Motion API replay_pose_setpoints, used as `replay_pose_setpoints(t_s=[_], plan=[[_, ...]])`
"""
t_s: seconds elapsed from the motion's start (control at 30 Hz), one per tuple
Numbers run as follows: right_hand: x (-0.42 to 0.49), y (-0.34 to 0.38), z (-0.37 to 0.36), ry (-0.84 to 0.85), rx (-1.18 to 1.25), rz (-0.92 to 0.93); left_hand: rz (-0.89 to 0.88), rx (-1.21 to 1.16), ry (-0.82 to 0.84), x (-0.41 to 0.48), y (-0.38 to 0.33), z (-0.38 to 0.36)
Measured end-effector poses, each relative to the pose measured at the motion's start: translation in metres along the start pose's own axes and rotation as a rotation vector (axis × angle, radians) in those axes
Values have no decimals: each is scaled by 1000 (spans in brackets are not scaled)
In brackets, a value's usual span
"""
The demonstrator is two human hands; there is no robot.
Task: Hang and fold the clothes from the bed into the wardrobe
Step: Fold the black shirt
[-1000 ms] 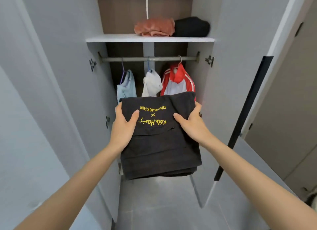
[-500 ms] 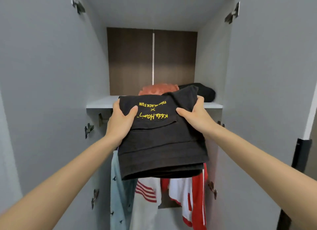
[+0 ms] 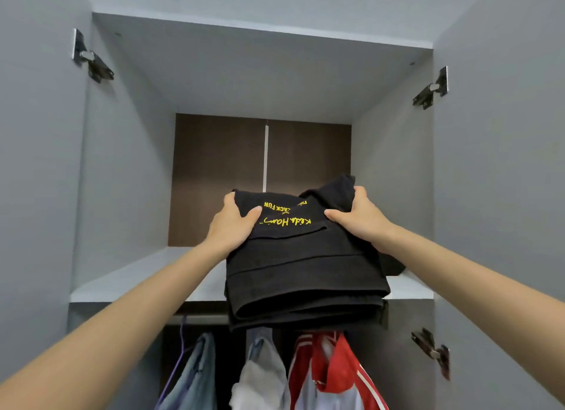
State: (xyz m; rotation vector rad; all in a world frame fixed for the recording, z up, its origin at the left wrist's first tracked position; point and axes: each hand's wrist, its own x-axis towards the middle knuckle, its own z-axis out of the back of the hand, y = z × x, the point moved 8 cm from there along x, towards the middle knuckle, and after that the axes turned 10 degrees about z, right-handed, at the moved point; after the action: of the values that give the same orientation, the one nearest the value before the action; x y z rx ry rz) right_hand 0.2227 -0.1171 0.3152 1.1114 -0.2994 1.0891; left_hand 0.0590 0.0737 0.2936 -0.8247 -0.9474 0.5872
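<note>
A folded black garment with yellow lettering (image 3: 302, 266) is raised over the wardrobe's upper shelf (image 3: 128, 281), its near edge hanging past the shelf front. My left hand (image 3: 234, 226) grips its left side, thumb on top. My right hand (image 3: 359, 218) grips its right side, bunching the far corner upward. The folded clothes seen on the shelf before are hidden behind the garment, except a dark bit (image 3: 394, 266) at its right.
Below the shelf, a light blue garment (image 3: 192, 376), a white one (image 3: 263, 379) and a red-and-white jacket (image 3: 330, 373) hang from the rail (image 3: 198, 319). Both wardrobe doors stand open at the sides, with metal hinges (image 3: 91, 58) (image 3: 431, 90). The left half of the shelf is bare.
Both hands have lifted the black garment from rail height up to the shelf and pushed it inward. The view has tilted upward, and the orange folded item is now covered.
</note>
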Motion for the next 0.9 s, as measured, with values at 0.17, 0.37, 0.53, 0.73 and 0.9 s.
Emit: replay_pose_setpoints(t_s=[0.17, 0.37, 0.53, 0.73, 0.9], plan=[[59, -42, 10, -127, -190, 17, -35, -47, 50, 77, 1, -54], [125, -94, 39, -197, -501, -23, 16, -244, 177, 161, 4, -144], [173, -122, 67, -234, -708, -55, 62, -397, 262, 217, -7, -210], [210, -162, 70, -202, -864, -89, 171, -434, 274, 257, 4, -268], [210, -231, 51, -127, -811, -199, 116, 136, 256, 253, 21, -287]])
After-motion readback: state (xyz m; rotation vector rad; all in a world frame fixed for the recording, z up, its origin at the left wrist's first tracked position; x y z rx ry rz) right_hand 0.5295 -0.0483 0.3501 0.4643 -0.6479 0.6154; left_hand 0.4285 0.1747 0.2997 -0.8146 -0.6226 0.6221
